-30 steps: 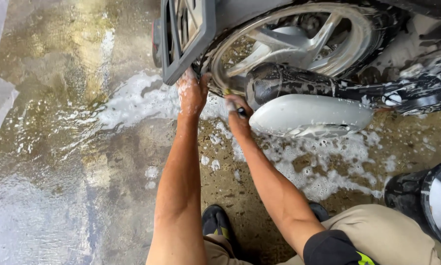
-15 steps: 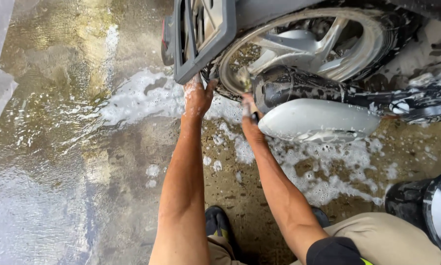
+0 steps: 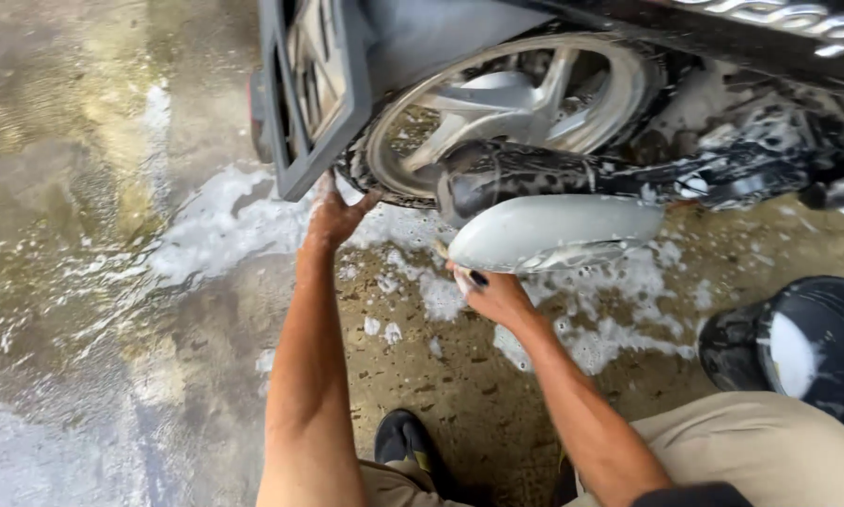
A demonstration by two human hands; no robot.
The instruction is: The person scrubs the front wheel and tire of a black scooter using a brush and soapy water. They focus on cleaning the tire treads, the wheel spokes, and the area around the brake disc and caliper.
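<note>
At frame centre the left hand [image 3: 333,214] presses open against the soapy tyre [image 3: 366,183] while the right hand [image 3: 493,293], closed on something small and dark, should scrub firmly under the silver exhaust [image 3: 553,230].

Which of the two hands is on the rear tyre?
The left hand: it presses the soapy rear tyre, while the right hand sits lower, beneath the silver exhaust muffler.

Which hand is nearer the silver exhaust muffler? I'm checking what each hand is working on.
Right. The right hand sits just under the rear end of the silver exhaust muffler, about touching it. The left hand is farther left, against the rear tyre beside the grey plate frame.
</note>
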